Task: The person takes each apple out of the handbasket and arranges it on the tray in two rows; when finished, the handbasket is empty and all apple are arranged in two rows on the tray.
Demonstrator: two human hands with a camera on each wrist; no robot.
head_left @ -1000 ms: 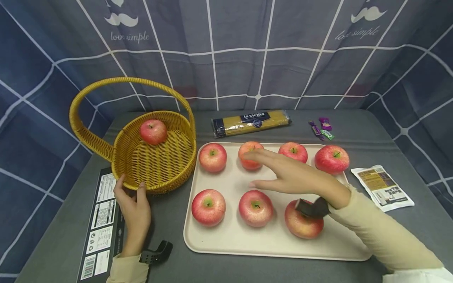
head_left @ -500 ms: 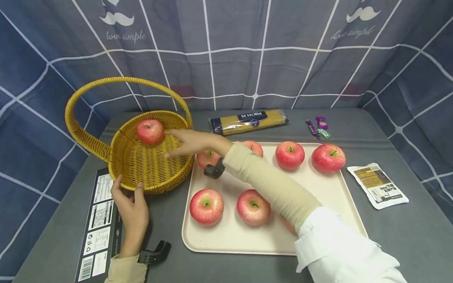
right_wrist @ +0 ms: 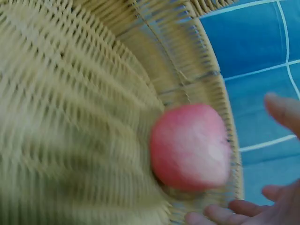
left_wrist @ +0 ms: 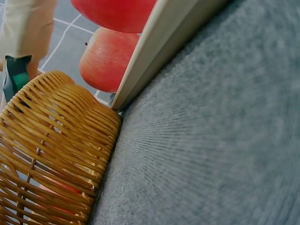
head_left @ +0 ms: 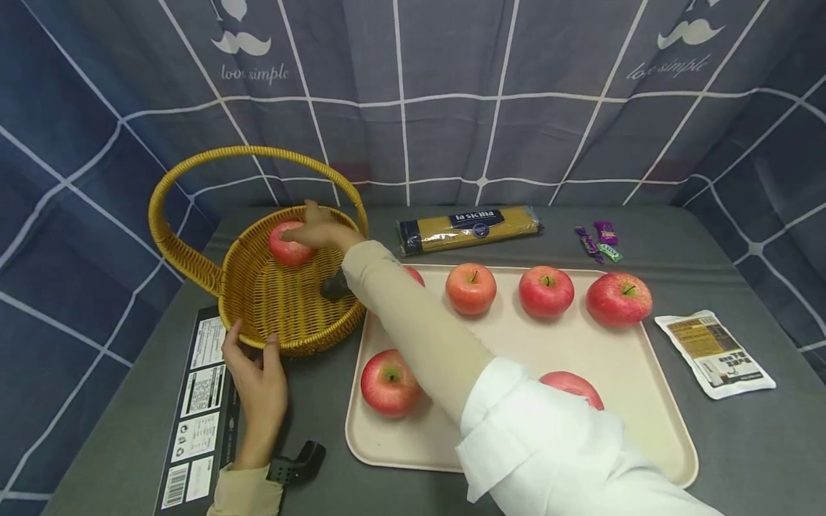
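Note:
A yellow wicker basket [head_left: 277, 308] with a tall hoop handle stands at the left, one red apple [head_left: 290, 244] inside against its far wall. My right hand [head_left: 323, 231] reaches over the basket just right of that apple. In the right wrist view its fingers [right_wrist: 243, 208] are spread beside the apple, not closed round it. With thumb and finger apart, my left hand [head_left: 261, 390] touches the basket's near rim; its other fingers are partly hidden. A beige tray [head_left: 516, 351] bearing several red apples [head_left: 390, 383] lies to the right, partly covered by my right sleeve.
Behind the tray lies a pasta packet [head_left: 474, 229]. Small wrapped candies [head_left: 596, 240] and a white-and-brown pouch [head_left: 716, 353] are on the right. A black labelled box [head_left: 200, 416] lies beneath my left hand's side. A checked curtain [head_left: 439, 136] hangs behind.
My right hand has swung left from above the tray into the basket, then further back beside the apple. My left hand has stayed at the basket's rim.

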